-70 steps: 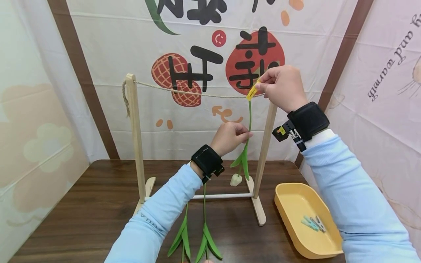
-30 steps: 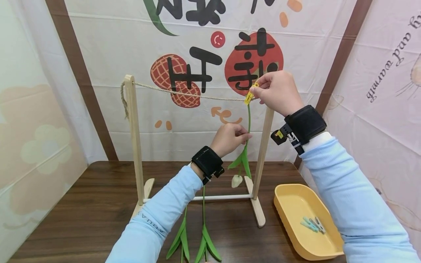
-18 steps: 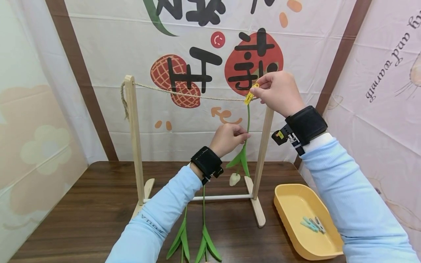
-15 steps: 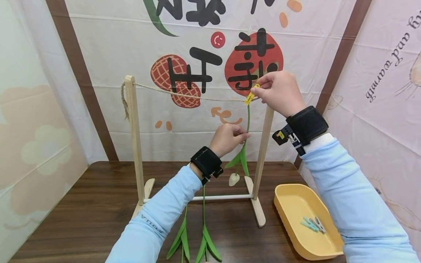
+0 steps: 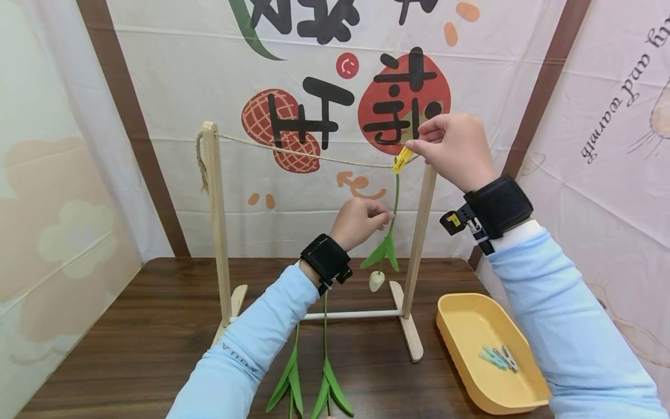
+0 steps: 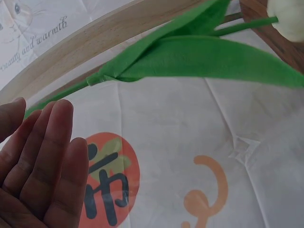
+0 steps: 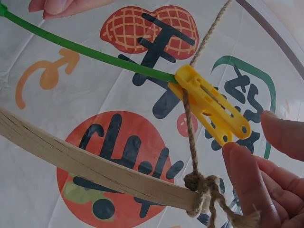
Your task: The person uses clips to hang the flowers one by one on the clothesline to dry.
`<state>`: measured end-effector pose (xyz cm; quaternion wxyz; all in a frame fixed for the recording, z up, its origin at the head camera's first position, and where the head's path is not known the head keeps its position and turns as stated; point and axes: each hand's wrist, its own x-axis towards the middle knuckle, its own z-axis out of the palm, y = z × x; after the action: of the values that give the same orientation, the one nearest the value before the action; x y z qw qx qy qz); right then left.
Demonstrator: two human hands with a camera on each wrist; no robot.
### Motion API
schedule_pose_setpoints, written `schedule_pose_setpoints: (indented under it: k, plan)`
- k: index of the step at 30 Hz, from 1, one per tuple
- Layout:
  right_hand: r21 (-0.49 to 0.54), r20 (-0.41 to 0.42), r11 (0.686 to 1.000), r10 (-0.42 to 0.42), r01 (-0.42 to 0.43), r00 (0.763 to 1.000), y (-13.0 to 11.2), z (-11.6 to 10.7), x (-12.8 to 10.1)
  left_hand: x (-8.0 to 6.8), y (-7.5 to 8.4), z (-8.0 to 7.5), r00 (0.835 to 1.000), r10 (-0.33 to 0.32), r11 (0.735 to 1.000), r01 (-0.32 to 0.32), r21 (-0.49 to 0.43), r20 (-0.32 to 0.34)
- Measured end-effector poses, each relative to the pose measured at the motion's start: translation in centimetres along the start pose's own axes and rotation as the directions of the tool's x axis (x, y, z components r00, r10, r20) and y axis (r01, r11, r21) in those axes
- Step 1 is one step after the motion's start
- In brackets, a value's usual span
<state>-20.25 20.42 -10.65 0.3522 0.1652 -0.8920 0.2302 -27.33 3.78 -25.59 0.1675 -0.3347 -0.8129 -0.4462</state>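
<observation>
An artificial white tulip [image 5: 377, 281] with green leaves [image 6: 180, 57] hangs head down from the twine [image 5: 330, 159]. A yellow clothespin [image 7: 206, 107] clamps its stem end to the twine near the right post. My right hand [image 5: 455, 148] is at the clothespin's handles; in the right wrist view, thumb and index finger stand spread, one fingertip right at a handle. My left hand [image 5: 360, 222] is beside the stem [image 5: 396, 201], its fingertips close to it. In the left wrist view its fingers [image 6: 57, 142] are loosely extended and grip nothing.
A wooden frame [image 5: 217, 233] carries the twine above the brown table [image 5: 157, 326]. Two more green-leaved stems [image 5: 325, 349] lie in front, partly behind the left sleeve. To the right, a yellow tray [image 5: 460, 361] holds several teal and grey clothespins [image 5: 499, 358].
The right hand's grip on the clothespin has loosened and the hand has shifted slightly right. Left fingertips have come off the stem. The twine sags lower, with the tulip hanging from the clothespin.
</observation>
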Motion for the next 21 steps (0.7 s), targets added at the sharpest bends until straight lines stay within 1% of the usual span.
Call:
schedule_pose_setpoints:
  k: [5,14,21]
  plan:
    - [0.019,-0.027,1.000,-0.018,0.018,0.999,0.1,-0.2,-0.6,-0.3,0.0,-0.3,1.000,-0.007,1.000,0.007,0.002,-0.008]
    - [0.043,-0.017,0.999,-0.023,0.024,1.000,0.7,0.1,-1.9,-0.8,-0.2,-1.0,1.000,-0.025,1.000,0.025,0.016,0.017]
    - [0.034,-0.040,0.997,-0.072,0.074,0.997,1.4,0.9,-3.1,-1.4,-0.4,-1.7,1.000,-0.026,0.999,0.025,0.031,0.006]
